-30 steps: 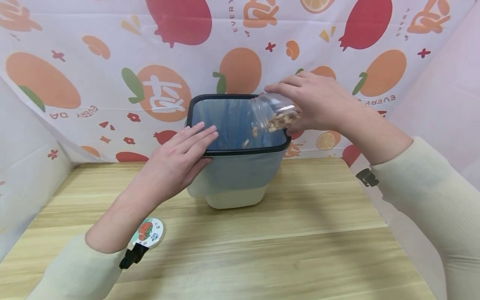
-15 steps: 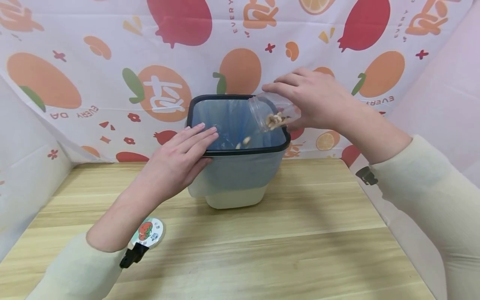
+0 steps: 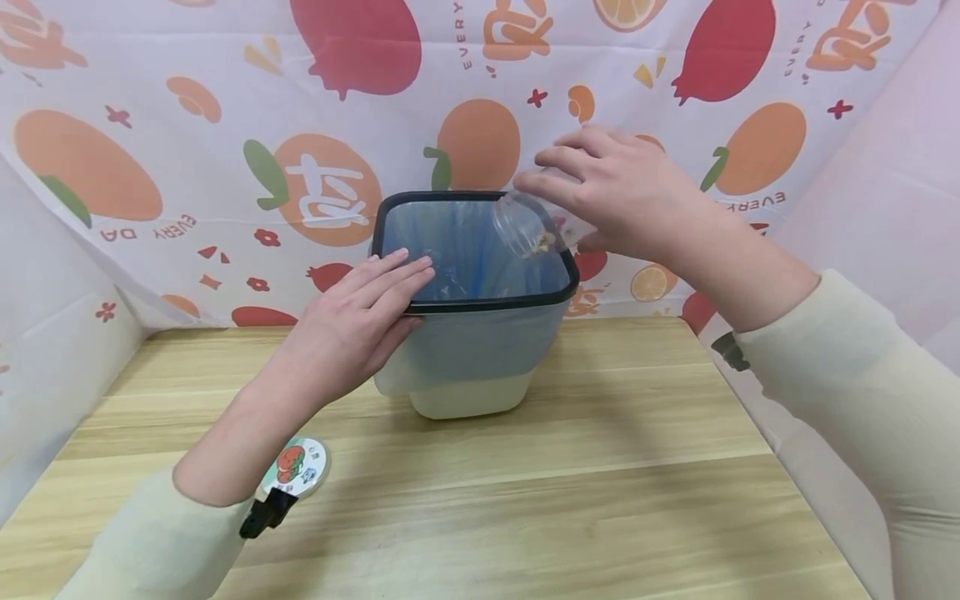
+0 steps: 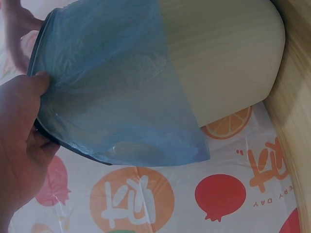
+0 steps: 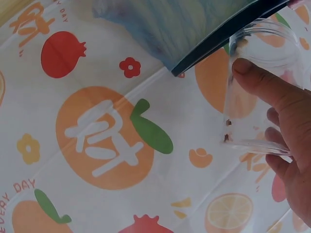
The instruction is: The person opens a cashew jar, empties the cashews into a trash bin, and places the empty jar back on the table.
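Observation:
A cream trash can [image 3: 469,400] with a black rim [image 3: 495,303] and a translucent blue liner bag [image 3: 480,346] stands upright at the table's back. My left hand [image 3: 360,312] grips its front left rim, thumb outside and fingers over the edge, as the left wrist view also shows. My right hand [image 3: 622,187] holds a clear jar [image 3: 517,223] on its side above the can's right part, its mouth tilted down to the left. A few small beige pieces [image 3: 543,242], perhaps peanuts, lie near the jar's mouth. Dark crumbs [image 5: 227,130] cling inside the jar. The can's bottom is hidden.
A round lid [image 3: 309,462] with a tomato-like picture lies on the wooden table [image 3: 525,517], partly under my left forearm. A fruit-printed cloth [image 3: 225,50] hangs close behind the can. Pale sheets flank the table's sides.
Most of the beige pieces have fallen from the jar into the trash can. The jar tilts further down and sits slightly more to the left. My left hand has stayed on the rim.

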`<state>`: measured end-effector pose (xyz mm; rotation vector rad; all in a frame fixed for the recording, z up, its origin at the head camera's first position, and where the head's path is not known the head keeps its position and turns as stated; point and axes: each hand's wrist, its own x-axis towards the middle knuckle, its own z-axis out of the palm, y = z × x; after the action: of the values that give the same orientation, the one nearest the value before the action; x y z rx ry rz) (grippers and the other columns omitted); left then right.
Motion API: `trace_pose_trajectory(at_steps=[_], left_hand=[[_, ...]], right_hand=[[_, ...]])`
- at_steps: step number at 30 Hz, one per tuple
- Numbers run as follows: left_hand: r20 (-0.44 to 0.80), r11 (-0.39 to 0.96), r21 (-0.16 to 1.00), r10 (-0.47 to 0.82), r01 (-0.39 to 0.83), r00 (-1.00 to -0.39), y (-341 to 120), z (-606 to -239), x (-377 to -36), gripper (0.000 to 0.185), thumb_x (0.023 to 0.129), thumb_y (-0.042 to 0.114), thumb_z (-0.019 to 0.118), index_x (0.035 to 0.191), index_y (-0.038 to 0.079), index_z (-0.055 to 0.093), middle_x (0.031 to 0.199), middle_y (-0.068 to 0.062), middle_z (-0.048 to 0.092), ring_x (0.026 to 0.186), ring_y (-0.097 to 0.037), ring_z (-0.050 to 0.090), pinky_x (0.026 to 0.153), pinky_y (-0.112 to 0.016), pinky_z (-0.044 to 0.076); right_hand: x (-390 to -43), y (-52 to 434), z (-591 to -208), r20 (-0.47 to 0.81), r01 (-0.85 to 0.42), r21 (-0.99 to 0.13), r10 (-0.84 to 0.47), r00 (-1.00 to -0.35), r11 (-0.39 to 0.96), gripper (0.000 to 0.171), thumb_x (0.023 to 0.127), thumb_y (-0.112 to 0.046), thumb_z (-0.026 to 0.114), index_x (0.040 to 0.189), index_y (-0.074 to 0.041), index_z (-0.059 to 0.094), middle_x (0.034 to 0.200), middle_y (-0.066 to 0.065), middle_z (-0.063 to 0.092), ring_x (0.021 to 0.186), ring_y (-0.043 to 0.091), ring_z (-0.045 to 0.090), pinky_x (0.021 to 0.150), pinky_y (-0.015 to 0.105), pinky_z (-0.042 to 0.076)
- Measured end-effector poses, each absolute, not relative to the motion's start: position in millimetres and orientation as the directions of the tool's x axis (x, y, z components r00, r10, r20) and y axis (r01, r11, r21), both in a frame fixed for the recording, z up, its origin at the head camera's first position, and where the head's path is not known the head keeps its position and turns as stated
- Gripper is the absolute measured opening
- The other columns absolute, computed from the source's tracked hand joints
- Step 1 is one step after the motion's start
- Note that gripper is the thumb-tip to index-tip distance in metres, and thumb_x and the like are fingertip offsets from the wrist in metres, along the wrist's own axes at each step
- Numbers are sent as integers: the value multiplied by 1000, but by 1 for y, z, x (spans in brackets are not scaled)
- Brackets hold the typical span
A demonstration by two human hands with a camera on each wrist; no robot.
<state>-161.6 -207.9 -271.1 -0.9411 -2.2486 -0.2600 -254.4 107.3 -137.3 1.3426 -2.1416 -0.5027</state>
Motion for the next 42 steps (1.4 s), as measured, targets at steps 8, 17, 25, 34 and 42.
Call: trace_pose_trajectory(at_steps=[8,17,25,34,42], left_hand=[[652,723,-73,556,687,-515,-208,-272,-162,63,83,13,80,141,5,55,143,-13,57,136,-34,49,113,-52,38],[651,720,-63,555,691,-518,-208,-273,-162,63,84,13,80,142,6,55,143,-12,57,138,-33,48,113,-52,37],[660,714,-60,553,697,-509,-208,-273,-162,62,85,13,79,141,5,55,143,-12,57,137,-33,48,113,-52,37],[666,711,-75,557,699,-496,-207,-272,-164,61,84,13,79,140,4,56,142,-12,58,137,-34,49,112,-53,38],[661,715,-67,555,696,-506,-208,-273,-162,64,84,12,80,142,6,55,143,-12,57,138,-32,47,112,-53,38]], right_hand=[[-254,106,-138,275,-688,605,-916,-291,400,98,63,-26,95,147,-18,46,140,15,56,132,36,46,107,51,44],[-254,109,-139,277,-703,591,-918,-283,395,97,64,-27,95,147,-18,46,139,17,55,131,37,46,109,52,42],[-252,122,-148,346,-777,429,-879,-329,460,95,67,-27,94,148,-16,47,142,14,54,129,36,48,102,53,47],[-250,147,-169,512,-817,211,-773,-375,536,90,69,-31,92,148,-19,50,139,9,58,121,31,54,95,48,50],[-243,158,-183,558,-803,36,-678,-478,595,98,63,-34,96,148,-21,49,144,5,56,133,28,50,106,51,45]])
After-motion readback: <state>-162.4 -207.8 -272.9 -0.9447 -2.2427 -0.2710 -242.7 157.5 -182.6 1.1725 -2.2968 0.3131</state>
